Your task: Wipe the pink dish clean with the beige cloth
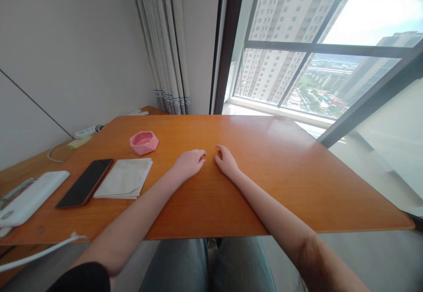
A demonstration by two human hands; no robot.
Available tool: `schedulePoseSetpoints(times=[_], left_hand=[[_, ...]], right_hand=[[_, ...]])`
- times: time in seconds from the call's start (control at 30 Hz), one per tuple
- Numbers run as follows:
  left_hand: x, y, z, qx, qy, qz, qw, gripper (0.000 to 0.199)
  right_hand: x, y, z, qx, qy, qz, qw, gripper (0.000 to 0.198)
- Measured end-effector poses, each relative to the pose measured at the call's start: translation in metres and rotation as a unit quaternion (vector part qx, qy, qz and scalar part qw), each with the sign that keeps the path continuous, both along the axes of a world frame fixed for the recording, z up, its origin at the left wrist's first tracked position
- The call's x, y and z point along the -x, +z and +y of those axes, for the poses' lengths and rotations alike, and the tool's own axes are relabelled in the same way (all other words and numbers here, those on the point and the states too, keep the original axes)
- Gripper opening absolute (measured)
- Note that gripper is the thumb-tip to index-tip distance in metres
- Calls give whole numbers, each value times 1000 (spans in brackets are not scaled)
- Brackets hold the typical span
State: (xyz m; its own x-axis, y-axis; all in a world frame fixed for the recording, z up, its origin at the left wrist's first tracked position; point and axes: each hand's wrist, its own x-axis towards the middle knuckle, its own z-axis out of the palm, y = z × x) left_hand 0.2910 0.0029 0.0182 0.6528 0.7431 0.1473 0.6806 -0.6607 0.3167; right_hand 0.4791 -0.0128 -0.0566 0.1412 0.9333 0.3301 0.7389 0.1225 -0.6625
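No legible text, labels or numbers.

You seem to be in a room of a high-rise home: you sit at a wooden table, a long patterned curtain hangs by the plain wall, and the big window shows a tower block and ground far below.

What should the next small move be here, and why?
Probably a short shift of the left hand leftward, toward the folded white sheet. Both hands look empty over the wooden table, and the sheet lies on the left hand's side, so that hand seems better placed for it than the right hand.
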Motion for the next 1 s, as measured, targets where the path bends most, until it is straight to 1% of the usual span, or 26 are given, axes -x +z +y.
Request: schedulePoseSetpoints(times=[0.03, 0.1, 0.13, 0.2, 0.3, 0.43, 0.63, 0.7, 0.73, 0.77, 0.8, 0.83, 0.9, 0.93, 0.97, 1.0], left_hand=[[-19, -4, 5, -2, -11, 19, 1000, 24], [-48, -17, 13, -16, -5, 35, 999, 26], [-59, -25, 16, -22, 0, 34, 999, 28], [-69, -38, 19, -30, 6, 22, 999, 29], [-68, -48, 22, -26, -1, -4, 1000, 27], [-60, -49, 25, -13, 2, -28, 1000, 24], [-67, -51, 21, -6, 0, -24, 1000, 25], [-63, -44, 25, -8, -8, -11, 1000, 23], [-57, -38, 29, -20, 1, -6, 1000, 22], [-46, -30, 34, -43, 23, -4, 999, 22], [-31, -22, 41, -78, 68, -7, 995, 23], [-13, -14, 49, -131, 141, -23, 981, 25], [31, -1, 65, -224, 285, -49, 931, 33], [53, 3, 72, -242, 351, -50, 903, 39], [73, 4, 77, -235, 384, -32, 892, 47], [90, 3, 80, -194, 406, -8, 893, 47]], right_hand=[[-1, -1, 5, -7, -4, 33, 999, 51], [-2, -1, 13, -18, -4, 79, 997, 50], [-3, -1, 16, -18, 3, 82, 996, 49], [-4, 1, 17, -7, 26, 51, 998, 44], [-3, 4, 14, 16, 48, -11, 999, 37], [-1, 6, 13, 21, 39, -43, 998, 33], [-2, 2, 15, 16, 40, -29, 999, 32], [-3, -1, 16, 2, 48, -6, 999, 31], [-3, -3, 16, -15, 52, 18, 998, 32], [-4, -4, 16, -35, 52, 51, 997, 34], [-5, -6, 16, -55, 47, 90, 993, 36], [-7, -7, 16, -73, 36, 130, 988, 38], [-9, -8, 17, -88, 4, 197, 977, 41], [-10, -8, 17, -87, -12, 219, 972, 41], [-11, -8, 18, -84, -25, 234, 968, 42], [-11, -7, 18, -83, -32, 244, 966, 42]])
